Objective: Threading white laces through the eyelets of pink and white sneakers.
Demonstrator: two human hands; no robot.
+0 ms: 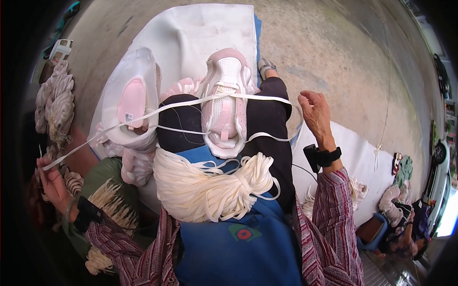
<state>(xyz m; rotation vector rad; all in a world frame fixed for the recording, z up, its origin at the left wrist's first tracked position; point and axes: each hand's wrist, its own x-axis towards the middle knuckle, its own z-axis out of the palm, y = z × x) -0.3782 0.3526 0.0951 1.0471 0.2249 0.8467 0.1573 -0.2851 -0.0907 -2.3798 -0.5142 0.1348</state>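
A pink and white sneaker (229, 70) rests between my knees, its heel opening toward me. A flat white shoelace (181, 104) crosses its front and stretches out to both sides. Far out at the left, my left hand (55, 188) pinches one long, taut stretch of it. My right hand (316, 114) is raised right of the shoe, fingers curled at the lace, which loops back from there to the shoe's collar. A thick bundle of cream laces (205, 186) lies across my lap, over the blue apron (229, 257).
Left of the shoe stands a translucent plastic bag (109, 107) with a pink insole-shaped piece (131, 102) showing. More pink and white shoes (136, 164) sit below it. Bunched shoes (59, 102) stand farther left. A white sheet (214, 26) covers the floor ahead. Another person (405, 238) is at the far right.
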